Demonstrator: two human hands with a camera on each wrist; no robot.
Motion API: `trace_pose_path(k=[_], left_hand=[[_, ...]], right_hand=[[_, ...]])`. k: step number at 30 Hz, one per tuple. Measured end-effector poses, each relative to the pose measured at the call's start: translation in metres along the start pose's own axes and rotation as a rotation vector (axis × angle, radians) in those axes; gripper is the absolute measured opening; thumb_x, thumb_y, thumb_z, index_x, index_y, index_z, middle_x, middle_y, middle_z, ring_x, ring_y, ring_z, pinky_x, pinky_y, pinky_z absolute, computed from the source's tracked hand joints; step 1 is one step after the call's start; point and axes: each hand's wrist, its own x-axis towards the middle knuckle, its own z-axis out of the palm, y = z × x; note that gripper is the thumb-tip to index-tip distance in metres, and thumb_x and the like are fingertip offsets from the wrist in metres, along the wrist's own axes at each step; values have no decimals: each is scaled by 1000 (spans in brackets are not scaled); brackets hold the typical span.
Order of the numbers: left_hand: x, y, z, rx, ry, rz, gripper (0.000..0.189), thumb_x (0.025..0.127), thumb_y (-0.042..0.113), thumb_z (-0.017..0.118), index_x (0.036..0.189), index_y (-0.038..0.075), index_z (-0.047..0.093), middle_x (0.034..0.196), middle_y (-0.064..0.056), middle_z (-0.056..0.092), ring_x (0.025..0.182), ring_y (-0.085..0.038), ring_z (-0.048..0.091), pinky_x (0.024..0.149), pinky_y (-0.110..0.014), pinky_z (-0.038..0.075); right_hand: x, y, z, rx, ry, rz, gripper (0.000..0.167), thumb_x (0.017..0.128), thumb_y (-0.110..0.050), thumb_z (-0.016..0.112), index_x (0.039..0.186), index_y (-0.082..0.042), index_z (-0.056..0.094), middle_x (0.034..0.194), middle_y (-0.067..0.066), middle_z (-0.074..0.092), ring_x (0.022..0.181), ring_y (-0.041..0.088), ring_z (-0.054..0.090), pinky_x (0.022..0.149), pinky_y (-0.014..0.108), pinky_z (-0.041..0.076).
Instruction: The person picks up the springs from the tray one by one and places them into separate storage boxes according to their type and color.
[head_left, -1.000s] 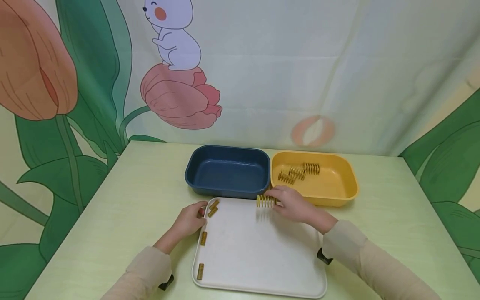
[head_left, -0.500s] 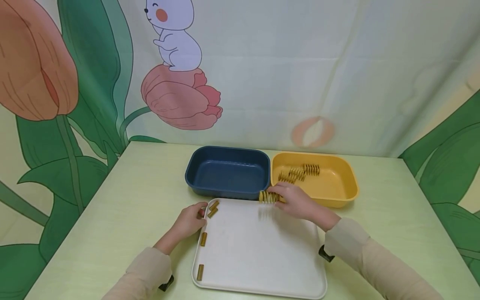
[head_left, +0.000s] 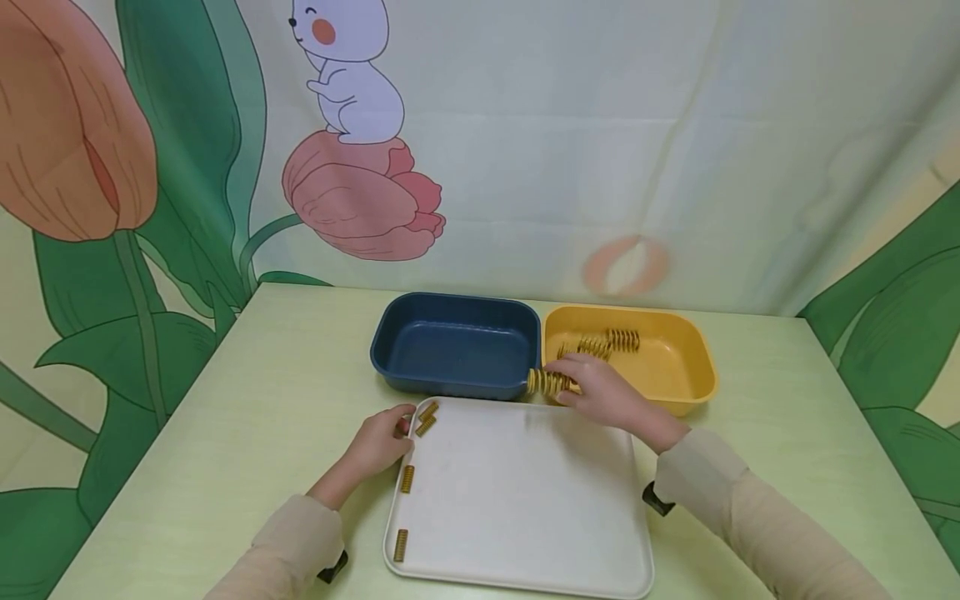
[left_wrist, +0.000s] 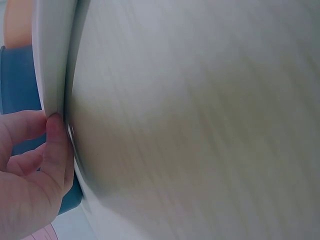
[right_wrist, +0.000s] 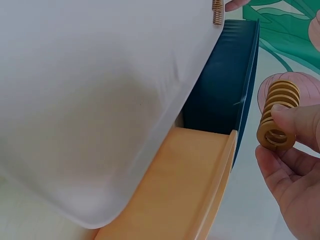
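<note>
Clock positions are read from the centre of the white tray in the head view. A large brass-coloured coil spring [head_left: 544,382] lies between 12 and 1 o'clock, by the adjoining corners of the two basins; the right-wrist view shows it pinched between the thumb and fingers of the right hand [head_left: 600,393]. Whether it touches a basin rim cannot be told.

At 1 o'clock stands the yellow basin [head_left: 678,367], holding three similar springs—one at its far side [head_left: 622,340], one in the middle [head_left: 595,347] and a third partly hidden by the right hand. At 11 o'clock is the dark blue basin [head_left: 456,343], set against the yellow one.

The left hand [head_left: 379,440], near 10 o'clock, grips the rim of the white tray [head_left: 517,500] with thumb and fingers. Four small coil springs lie along that side: a pair at 10 o'clock [head_left: 427,418], one at 9 [head_left: 407,479], one at 8 [head_left: 401,546].

All rest on a pale green table [head_left: 757,417]; beyond, at 12, hangs a tulip-printed cloth [head_left: 525,150].
</note>
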Motion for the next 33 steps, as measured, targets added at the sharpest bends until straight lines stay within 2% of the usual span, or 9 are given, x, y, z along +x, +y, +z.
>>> trace_pose_path(k=[16, 21, 29, 33], left_hand=[[0, 0, 0, -2, -2, -6, 45, 70, -3, 56, 115, -3, 51, 82, -9, 56, 75, -20, 51, 68, -29, 41], [0, 0, 0, 2, -5, -9, 45, 70, -2, 57, 115, -3, 51, 82, -9, 56, 75, -20, 50, 68, -29, 41], [1, -1, 1, 1, 1, 3, 45, 71, -2, 57, 116, -3, 51, 81, -8, 55, 73, -19, 49, 68, -29, 40], [1, -2, 1, 11, 17, 29, 45, 69, -3, 56, 114, -4, 52, 79, -8, 56, 74, -19, 50, 69, -30, 40]], right_hand=[[3, 15, -6, 20, 25, 13, 37, 77, -4, 63, 113, 0, 56, 105, 13, 59, 95, 25, 55, 82, 38, 46], [2, 20, -5, 27, 31, 22, 37, 77, -5, 64, 113, 0, 57, 109, 13, 59, 100, 26, 55, 85, 39, 45], [2, 22, -9, 27, 46, 34, 37, 77, -4, 63, 114, 0, 56, 109, 14, 59, 99, 28, 54, 86, 41, 43], [1, 23, -10, 35, 39, 46, 38, 77, -4, 63, 115, 1, 55, 111, 15, 58, 101, 29, 53, 87, 42, 42]])
